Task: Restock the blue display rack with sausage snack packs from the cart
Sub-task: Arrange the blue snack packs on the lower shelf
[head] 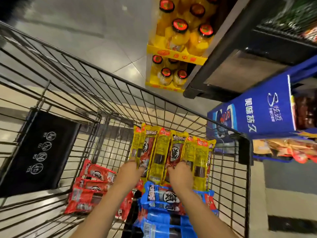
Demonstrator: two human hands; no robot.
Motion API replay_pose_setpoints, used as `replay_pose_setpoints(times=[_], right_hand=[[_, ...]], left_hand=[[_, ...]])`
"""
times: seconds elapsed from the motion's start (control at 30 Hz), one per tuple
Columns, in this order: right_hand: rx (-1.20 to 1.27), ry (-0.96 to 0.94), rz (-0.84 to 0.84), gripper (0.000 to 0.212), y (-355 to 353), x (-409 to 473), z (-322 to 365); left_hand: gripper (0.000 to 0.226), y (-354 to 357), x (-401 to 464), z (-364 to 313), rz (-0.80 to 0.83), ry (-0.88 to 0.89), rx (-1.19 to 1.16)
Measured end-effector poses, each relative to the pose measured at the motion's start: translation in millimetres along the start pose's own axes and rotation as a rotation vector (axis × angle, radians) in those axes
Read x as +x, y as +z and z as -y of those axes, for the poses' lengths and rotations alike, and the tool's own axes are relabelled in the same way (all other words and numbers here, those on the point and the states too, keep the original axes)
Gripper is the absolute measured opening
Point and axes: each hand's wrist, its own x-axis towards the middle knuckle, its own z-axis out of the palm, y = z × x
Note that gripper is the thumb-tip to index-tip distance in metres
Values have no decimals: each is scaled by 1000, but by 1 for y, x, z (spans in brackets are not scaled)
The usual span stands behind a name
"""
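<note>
A fan of several yellow sausage snack packs (pixel 161 152) stands up inside the black wire cart (pixel 120 93). My left hand (pixel 132 170) grips the left part of the fan near its bottom. My right hand (pixel 180 172) grips the right part, fingers curled over the packs' lower ends. Red packs (pixel 92 184) lie on the cart's floor to the left, and blue packs (pixel 164 208) are piled below my wrists. The blue display rack (pixel 267 110) stands to the right of the cart, with packs on its shelves.
A yellow tray stand of orange bottles (pixel 178 42) rises beyond the cart's far rim. A dark shelf unit (pixel 240 66) sits next to it, behind the blue rack. The cart's black child-seat flap (pixel 39 152) hangs at the left. Tiled floor surrounds the cart.
</note>
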Motion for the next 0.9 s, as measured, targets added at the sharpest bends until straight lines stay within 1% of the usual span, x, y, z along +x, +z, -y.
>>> replay_pose_setpoints(times=[0.1,0.13,0.3,0.43,0.53,0.63,0.73,0.77,0.83,0.9], right_hand=[[-43,53,-55,49,11,5,6],[-61,64,-69,52,13,6,7],[-62,111,-111,52,19,10,11],[73,161,-122,50,19,13,13],[235,195,-111,49,14,12,12],[380,193,-106,48,5,7,6],[510,157,-100,46,-7,4,-4],[540,147,-96,47,-11,3,-6],[570,138,-71,53,-18,3,-12],[580,129,-47,59,-21,3,-16]], left_hand=[[55,5,6,2,3,-22,-132],[52,7,8,3,5,-35,-171],[47,12,14,6,18,-114,-320],[40,12,19,7,14,-147,-404],[29,13,21,8,7,-140,-465],[34,12,19,9,-16,-117,-493],[29,12,19,10,-23,-103,-553],[31,13,19,10,-23,-102,-575],[36,14,20,10,-22,-111,-612],[36,14,17,8,-28,-109,-625]])
